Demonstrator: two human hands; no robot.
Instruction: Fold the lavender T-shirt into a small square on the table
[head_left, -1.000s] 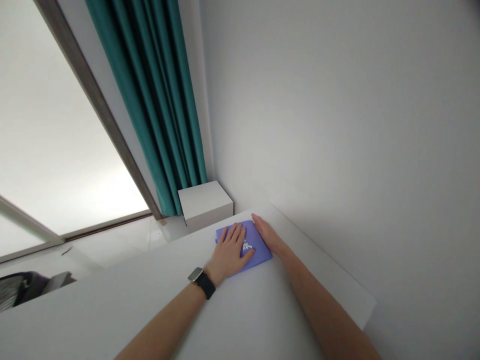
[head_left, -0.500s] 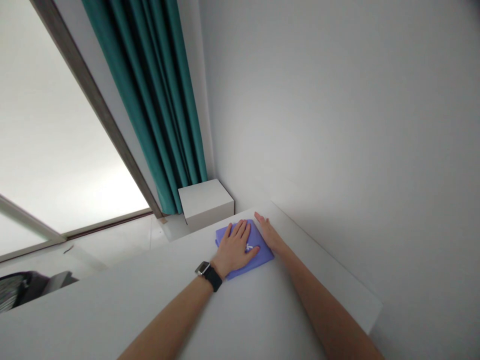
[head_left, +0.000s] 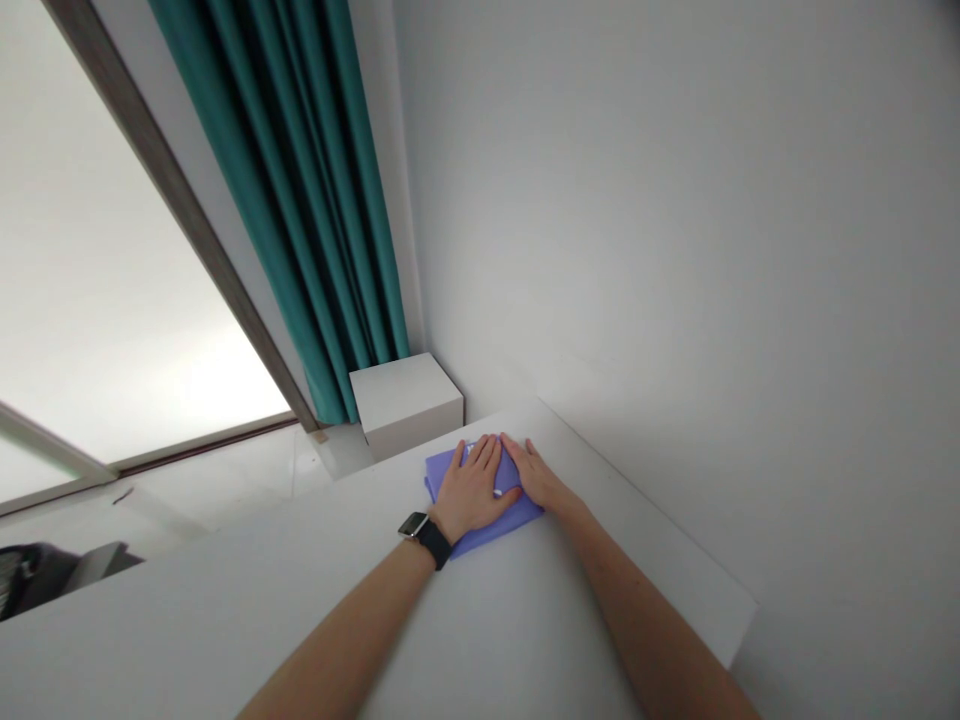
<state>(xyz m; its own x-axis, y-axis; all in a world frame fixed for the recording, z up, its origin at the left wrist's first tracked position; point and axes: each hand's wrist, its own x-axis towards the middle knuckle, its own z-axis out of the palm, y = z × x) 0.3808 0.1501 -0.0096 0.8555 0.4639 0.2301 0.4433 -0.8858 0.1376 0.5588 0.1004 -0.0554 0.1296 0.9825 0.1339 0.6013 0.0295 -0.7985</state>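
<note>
A folded purple cloth (head_left: pixel 499 528) with a small white print lies flat on the white tabletop (head_left: pixel 262 570). My left hand (head_left: pixel 472 493) rests palm down on its middle, fingers stretched out and the thumb apart, covering much of it. On the cloth's right side lies my right hand (head_left: pixel 541 478), also flat, its fingertips close to those of my left hand. A dark-banded watch (head_left: pixel 426 537) is on my left wrist.
Beyond the table's far edge stands a low white cabinet (head_left: pixel 409 400) in the corner. A teal curtain (head_left: pixel 300 200) hangs behind it, beside a large bright window (head_left: pixel 127 270). The plain wall (head_left: pixel 675 250) runs along the right. A dark object (head_left: pixel 67 580) sits at the lower left.
My right hand has moved left from the cloth's edge onto the cloth, closer to my left hand. My left hand stays flat on it. The view has shifted slightly.
</note>
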